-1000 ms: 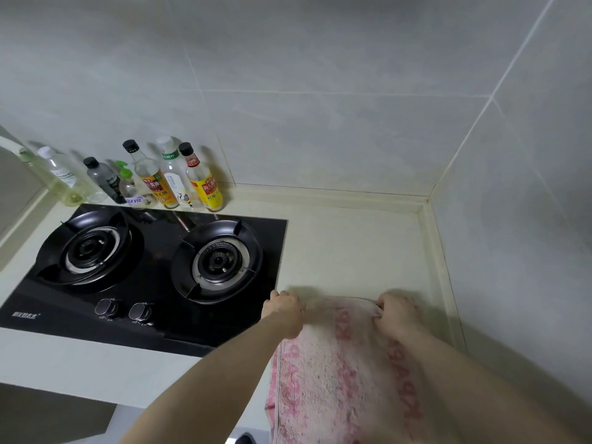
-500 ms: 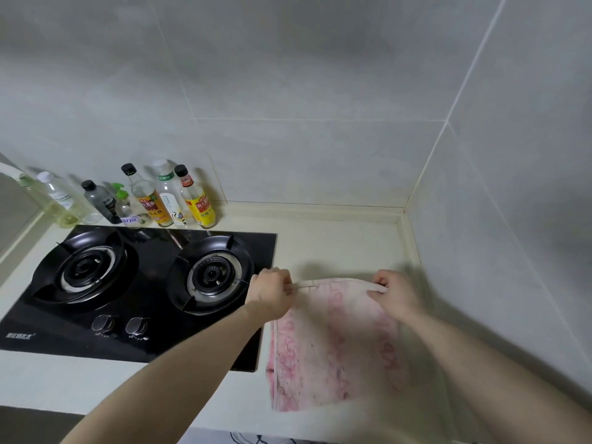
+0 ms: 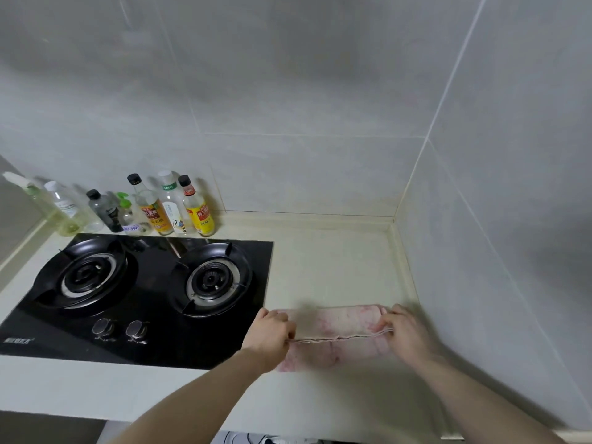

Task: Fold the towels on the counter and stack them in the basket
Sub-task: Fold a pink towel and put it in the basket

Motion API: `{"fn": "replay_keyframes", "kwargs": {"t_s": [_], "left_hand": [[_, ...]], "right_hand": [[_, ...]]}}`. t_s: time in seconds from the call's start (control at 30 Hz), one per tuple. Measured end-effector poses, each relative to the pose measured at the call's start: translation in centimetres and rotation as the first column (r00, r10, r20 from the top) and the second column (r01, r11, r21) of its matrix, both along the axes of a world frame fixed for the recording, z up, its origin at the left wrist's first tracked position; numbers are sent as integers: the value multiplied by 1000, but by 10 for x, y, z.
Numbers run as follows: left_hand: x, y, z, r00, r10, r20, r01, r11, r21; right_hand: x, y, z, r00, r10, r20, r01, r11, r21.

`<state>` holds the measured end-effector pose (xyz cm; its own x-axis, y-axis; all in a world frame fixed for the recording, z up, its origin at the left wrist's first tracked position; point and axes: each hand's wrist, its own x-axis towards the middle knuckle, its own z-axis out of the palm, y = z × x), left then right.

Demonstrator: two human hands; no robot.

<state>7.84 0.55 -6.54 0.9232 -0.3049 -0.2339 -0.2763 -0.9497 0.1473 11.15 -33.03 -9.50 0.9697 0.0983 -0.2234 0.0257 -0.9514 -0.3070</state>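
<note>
Pink-and-white towel (image 3: 336, 328) lies on the cream counter (image 3: 336, 261) just right of the black gas stove (image 3: 137, 296), partway through a fold: its far part is doubled over toward the person, and the hemmed edges run as a thin line from hand to hand. Left hand (image 3: 270, 334) sits at the towel end nearest the stove, fingers curled in and pinching the edge there; right hand (image 3: 405, 331) is at the end farthest from the stove, close to the side wall, fingertips pinching the stacked hems. A strip of towel shows nearer the person than the held edge, so the fold looks unfinished, edges not yet matched. To do it well, my call: keep both pinches level and the edge taut, draw it evenly toward the near hem, set it down corner on corner, then flatten from the crease outward. Risks as I see them: one hand leading and skewing the fold, slack bunching in the middle, the stove-side corner dragging onto the stove glass. Terry cloth looks soft and floppy, so it will likely sag wherever it is not held. Bottles (image 3: 160, 209) stand behind the stove, well apart from the towel. No basket in view, so stacking comes later; task looks early.
</note>
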Motion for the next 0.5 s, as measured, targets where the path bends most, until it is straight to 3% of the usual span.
{"fn": "replay_keyframes", "kwargs": {"t_s": [0.27, 0.5], "left_hand": [[-22, -12, -18, 925, 58, -376, -7, 991, 136], [-23, -27, -15, 912, 27, -408, -22, 1000, 19]], "right_hand": [[-28, 11, -32, 964, -61, -259, 70, 997, 24], [-24, 28, -30, 890, -405, -209, 441, 881, 171]]}}
